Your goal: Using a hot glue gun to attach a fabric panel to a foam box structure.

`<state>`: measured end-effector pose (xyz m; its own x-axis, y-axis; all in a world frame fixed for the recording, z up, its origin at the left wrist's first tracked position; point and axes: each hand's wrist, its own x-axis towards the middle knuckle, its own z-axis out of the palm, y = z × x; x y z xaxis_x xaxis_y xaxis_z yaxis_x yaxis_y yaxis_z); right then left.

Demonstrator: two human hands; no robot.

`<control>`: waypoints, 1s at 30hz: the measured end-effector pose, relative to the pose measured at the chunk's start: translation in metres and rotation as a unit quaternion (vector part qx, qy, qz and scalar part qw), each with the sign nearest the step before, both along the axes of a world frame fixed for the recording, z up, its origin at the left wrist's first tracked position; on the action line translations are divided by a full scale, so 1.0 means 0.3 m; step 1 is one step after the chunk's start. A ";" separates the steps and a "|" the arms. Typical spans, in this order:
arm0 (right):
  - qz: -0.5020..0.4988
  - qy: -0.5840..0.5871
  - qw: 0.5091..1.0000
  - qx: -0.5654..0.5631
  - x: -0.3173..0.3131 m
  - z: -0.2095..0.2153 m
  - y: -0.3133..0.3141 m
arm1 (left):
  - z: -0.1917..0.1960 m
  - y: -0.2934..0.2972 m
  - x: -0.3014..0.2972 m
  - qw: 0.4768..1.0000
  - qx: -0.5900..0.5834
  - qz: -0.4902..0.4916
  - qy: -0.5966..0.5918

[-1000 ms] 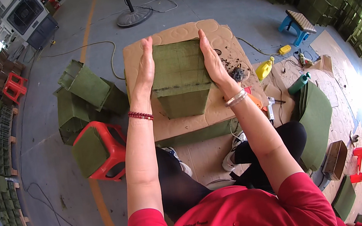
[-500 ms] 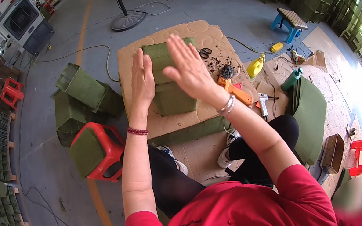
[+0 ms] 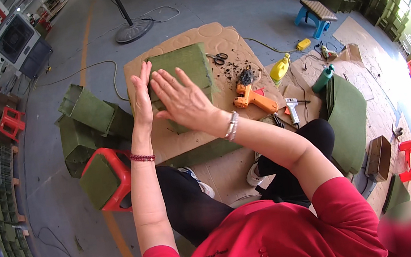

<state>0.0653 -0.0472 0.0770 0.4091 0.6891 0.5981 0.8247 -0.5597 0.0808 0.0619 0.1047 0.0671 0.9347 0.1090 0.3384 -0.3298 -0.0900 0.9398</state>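
Observation:
A green felt-like box [image 3: 186, 66] sits on the cardboard-topped work surface in front of me, partly covered by my hands. My left hand [image 3: 141, 98] is stretched out flat and upright along the box's left edge, fingers together and holding nothing. Over the box's near left part, my right hand [image 3: 182, 97] lies flat with straight fingers, its fingertips close to the left hand. Whether both palms press on the box cannot be made out. Right of the box lie black scissors [image 3: 219, 59] and an orange glue gun [image 3: 254, 98], near a dark bristly clump [image 3: 246, 76].
Green open boxes [image 3: 87, 109] stand on the left floor, behind a red stool [image 3: 122, 176] bearing a green piece. To the right are a white glue gun [image 3: 293, 109], yellow bottle [image 3: 280, 68], green bottle [image 3: 323, 78] and stacked green sheets [image 3: 349, 124]. A blue-legged stool [image 3: 315, 17] stands farther off.
Both hands have shifted left over the box, and my right hand has swung leftward, closer to the left one. The box now sits turned at a different angle.

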 end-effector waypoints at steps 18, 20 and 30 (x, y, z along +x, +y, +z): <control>-0.027 0.065 0.994 0.084 0.010 -0.011 -0.153 | 0.004 -0.067 -0.056 0.994 0.099 0.044 -0.011; 0.017 0.102 0.993 0.060 0.006 0.015 -0.157 | -0.002 -0.054 -0.061 0.992 0.111 0.051 -0.014; -0.069 0.240 0.968 0.001 0.225 0.033 -0.129 | 0.015 -0.066 -0.050 0.983 0.165 0.083 -0.022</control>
<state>0.1327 -0.0860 0.0870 0.7279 0.6072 0.3184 0.6848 -0.6666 -0.2943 0.0470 0.0850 0.0717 0.8966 0.1358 0.4214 -0.3252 -0.4438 0.8350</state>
